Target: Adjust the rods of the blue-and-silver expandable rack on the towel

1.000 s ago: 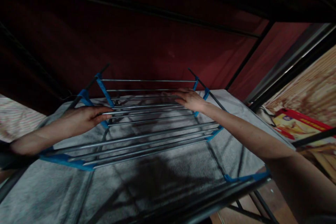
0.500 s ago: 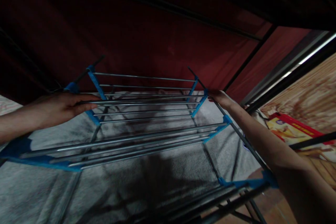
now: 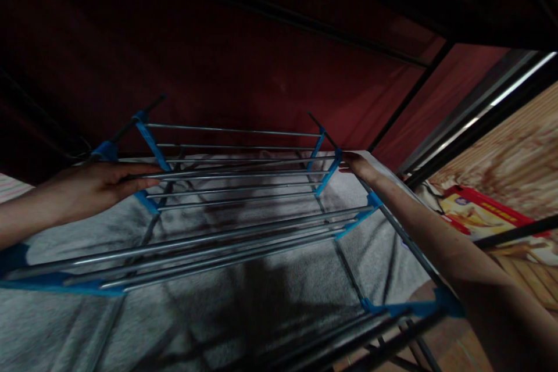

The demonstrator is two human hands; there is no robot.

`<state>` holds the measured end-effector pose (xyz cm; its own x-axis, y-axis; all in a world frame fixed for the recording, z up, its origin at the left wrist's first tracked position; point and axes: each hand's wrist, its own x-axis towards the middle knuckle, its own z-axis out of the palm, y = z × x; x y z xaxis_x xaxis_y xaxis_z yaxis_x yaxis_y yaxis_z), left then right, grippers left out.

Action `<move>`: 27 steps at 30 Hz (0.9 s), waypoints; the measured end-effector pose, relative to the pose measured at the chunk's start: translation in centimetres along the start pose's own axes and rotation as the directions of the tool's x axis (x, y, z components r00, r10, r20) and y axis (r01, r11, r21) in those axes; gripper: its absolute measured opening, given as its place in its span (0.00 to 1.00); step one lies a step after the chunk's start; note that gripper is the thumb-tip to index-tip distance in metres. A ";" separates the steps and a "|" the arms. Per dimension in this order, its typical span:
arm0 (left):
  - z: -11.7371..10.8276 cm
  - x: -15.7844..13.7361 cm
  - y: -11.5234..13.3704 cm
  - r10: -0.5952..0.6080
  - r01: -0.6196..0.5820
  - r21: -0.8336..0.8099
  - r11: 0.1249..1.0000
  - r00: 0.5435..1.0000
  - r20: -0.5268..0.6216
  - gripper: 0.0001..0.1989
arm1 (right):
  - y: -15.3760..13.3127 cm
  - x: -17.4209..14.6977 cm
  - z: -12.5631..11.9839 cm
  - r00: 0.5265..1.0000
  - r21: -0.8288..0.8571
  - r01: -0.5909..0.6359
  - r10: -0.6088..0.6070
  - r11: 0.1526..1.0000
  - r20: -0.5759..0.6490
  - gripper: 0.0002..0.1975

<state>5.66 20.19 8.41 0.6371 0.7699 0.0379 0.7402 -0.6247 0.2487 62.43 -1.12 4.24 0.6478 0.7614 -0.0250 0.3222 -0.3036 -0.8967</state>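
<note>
A shoe rack of thin grey metal tubes (image 3: 209,244) with blue plastic connectors (image 3: 326,175) lies with its tiers stretching away from me. My left hand (image 3: 102,183) pinches the left end of a metal tube (image 3: 226,174) between thumb and fingers, close to a left-side blue connector (image 3: 106,150). At the far right, my right hand (image 3: 360,165) is closed around the rack's side pole beside a blue connector; some of its fingers are hidden behind the pole. The pinched tube runs across the rack towards the right-hand side.
Grey fleecy cloth (image 3: 288,279) lies under the rack. A dark red fabric wall (image 3: 261,81) on a black pole frame (image 3: 410,99) closes the back. To the right are a red and yellow package (image 3: 483,209) and a wood-grain surface (image 3: 518,139).
The view has shifted slightly, so the rack's left side and my left hand appear a little further left. Both hands keep their hold on the rack.
</note>
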 end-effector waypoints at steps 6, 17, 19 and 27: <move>0.3 0.2 -1.0 -0.039 0.042 -0.037 0.998 0.997 0.071 0.64 | 0.0 -0.1 0.1 1.000 0.013 -0.003 0.003 1.000 -0.010 0.14; 0.2 0.1 -0.8 -0.045 0.046 -0.013 0.999 0.996 0.074 0.63 | -0.1 -0.3 -0.1 1.000 0.017 0.002 -0.003 1.000 0.015 0.15; 0.2 0.1 -0.8 -0.036 0.037 -0.015 0.999 0.997 0.075 0.62 | 0.0 -0.2 -0.1 1.000 0.013 0.005 -0.005 1.000 0.021 0.14; -0.1 0.8 0.5 -0.035 0.038 -0.035 0.999 0.995 0.091 0.66 | 0.3 0.5 0.0 1.000 -0.053 0.024 -0.024 0.998 0.006 0.14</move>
<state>6.53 20.48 8.70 0.6276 0.7763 -0.0592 0.7562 -0.5898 0.2834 62.86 -0.85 3.96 0.6356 0.7720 -0.0060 0.3742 -0.3149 -0.8722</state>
